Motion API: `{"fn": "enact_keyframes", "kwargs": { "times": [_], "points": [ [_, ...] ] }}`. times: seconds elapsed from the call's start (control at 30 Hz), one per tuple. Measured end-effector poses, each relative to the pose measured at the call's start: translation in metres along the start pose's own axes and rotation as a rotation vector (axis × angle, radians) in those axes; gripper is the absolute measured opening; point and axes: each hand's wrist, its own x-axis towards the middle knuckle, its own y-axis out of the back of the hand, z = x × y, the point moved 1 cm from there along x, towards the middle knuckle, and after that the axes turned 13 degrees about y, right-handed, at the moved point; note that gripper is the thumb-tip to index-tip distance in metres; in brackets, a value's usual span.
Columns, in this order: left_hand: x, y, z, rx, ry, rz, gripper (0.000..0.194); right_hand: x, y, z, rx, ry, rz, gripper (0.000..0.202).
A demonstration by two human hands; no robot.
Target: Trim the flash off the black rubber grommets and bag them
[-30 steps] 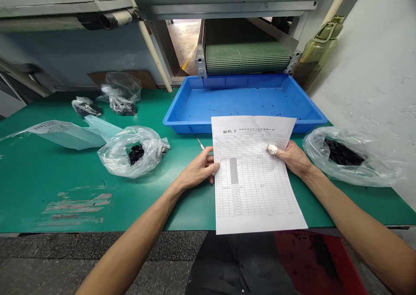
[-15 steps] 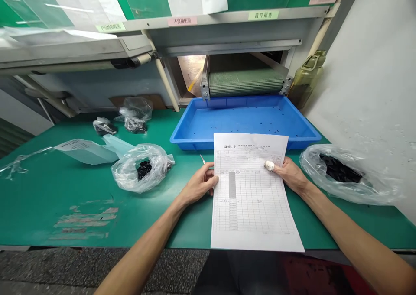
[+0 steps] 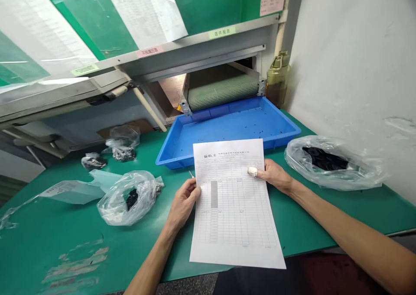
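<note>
1. Holding a printed form (image 3: 232,204) by its two side edges, the person kept it above the near edge of the green bench (image 3: 65,238), between the two hands.
2. The left hand (image 3: 182,202) pinched the sheet's left edge, thumb on top and fingers curled beneath.
3. The right hand (image 3: 272,176) gripped the right edge nearer the top; its thumb, wrapped in white tape, pressed on the paper.
4. Just beyond the hands sat a blue tray (image 3: 169,153) under a conveyor belt (image 3: 222,91); small dark bits lay scattered inside it.
5. To the left of the left hand lay a clear bag of black parts (image 3: 128,197); right of the right hand lay a larger bag (image 3: 328,163).
6. Judging from the grip, keeping both pinches light and level would hold the sheet flat and uncreased, with the table lines unobscured.
</note>
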Motion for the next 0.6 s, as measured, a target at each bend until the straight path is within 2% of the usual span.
{"fn": "enact_keyframes", "kwargs": {
  "times": [0.13,0.37,0.6],
  "points": [
    [0.0030,0.0023,-0.0011,0.031,0.030,0.086,0.033,0.0019,-0.0004,-0.0017,0.029,0.032,-0.078,0.041],
    [0.0098,0.0067,-0.0064,-0.014,0.071,0.219,0.028,0.0039,-0.0035,-0.0045,-0.025,0.067,-0.131,0.027],
    [0.0101,0.0048,-0.0042,-0.104,0.102,0.212,0.029,0.0055,-0.0034,0.0004,-0.105,0.086,-0.152,0.022]
  ]
}}
